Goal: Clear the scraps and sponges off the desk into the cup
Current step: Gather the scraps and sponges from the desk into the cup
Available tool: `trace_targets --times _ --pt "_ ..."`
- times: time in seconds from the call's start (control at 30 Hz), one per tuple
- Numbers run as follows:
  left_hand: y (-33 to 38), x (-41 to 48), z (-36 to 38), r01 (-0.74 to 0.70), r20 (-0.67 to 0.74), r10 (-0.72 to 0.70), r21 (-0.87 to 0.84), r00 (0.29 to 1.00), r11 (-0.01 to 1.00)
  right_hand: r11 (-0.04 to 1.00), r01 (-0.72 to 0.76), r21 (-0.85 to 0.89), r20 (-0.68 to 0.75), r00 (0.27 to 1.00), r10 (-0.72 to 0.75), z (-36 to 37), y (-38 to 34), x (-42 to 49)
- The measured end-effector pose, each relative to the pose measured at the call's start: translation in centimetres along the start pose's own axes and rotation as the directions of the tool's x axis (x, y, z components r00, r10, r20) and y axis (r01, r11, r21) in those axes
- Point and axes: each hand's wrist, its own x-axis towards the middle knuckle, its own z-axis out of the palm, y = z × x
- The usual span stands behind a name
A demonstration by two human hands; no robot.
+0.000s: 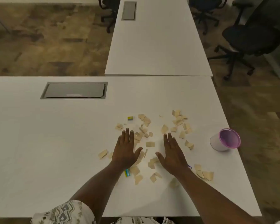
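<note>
Torn beige paper scraps [150, 144] are lying scattered on the white desk [55, 143]; left hand [126, 151] and right hand [173, 154] are resting flat, fingers released, grasping nothing.

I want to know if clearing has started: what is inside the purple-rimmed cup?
The cup stands upright near the desk's right edge. Its visible inside shows only purple wall, with no scraps or sponges; the bottom nearest the camera is hidden by the rim.

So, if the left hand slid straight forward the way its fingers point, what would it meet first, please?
Probably nothing at once: the left hand has bare desk just past its fingertips, then likely the small yellow-and-grey sponge.
</note>
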Motion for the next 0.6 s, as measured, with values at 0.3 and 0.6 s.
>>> trace_targets --times 0.3,0.6 --pt "-0.5 -2.3 2.3 0.062 0.072 -0.061 -0.014 0.996 0.998 0.993 -0.094 -0.065 0.193 0.976 0.105 3.8 -2.2 -0.2" --pt "-0.1 -1.3 3.6 0.087 0.121 -0.071 -0.129 0.99 0.988 0.999 -0.05 -0.001 0.092 0.994 0.05 6.1 -4.0 2.2"
